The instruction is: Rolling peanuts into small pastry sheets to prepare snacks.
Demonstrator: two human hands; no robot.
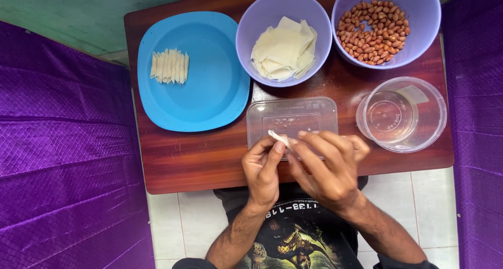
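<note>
Both hands meet over the near edge of a small wooden table point(199, 159). My left hand point(262, 169) and my right hand point(325, 167) pinch a small rolled strip of pale dough wrapper point(277, 138) between their fingertips. They hover over a clear rectangular plastic lid point(291, 117). A blue square plate point(209, 75) at the left holds a row of several finished rolled wrappers point(170, 67). Behind the lid, a lilac bowl point(283, 9) holds flat pale wrapper sheets point(284, 48). Another lilac bowl point(419, 17) at the right holds peanuts point(373, 31).
A clear round plastic tub point(402, 114) with a little liquid stands at the right of the table. Purple quilted cloth point(63, 143) lies on both sides of the table. White floor tiles point(178, 216) show below the table's near edge.
</note>
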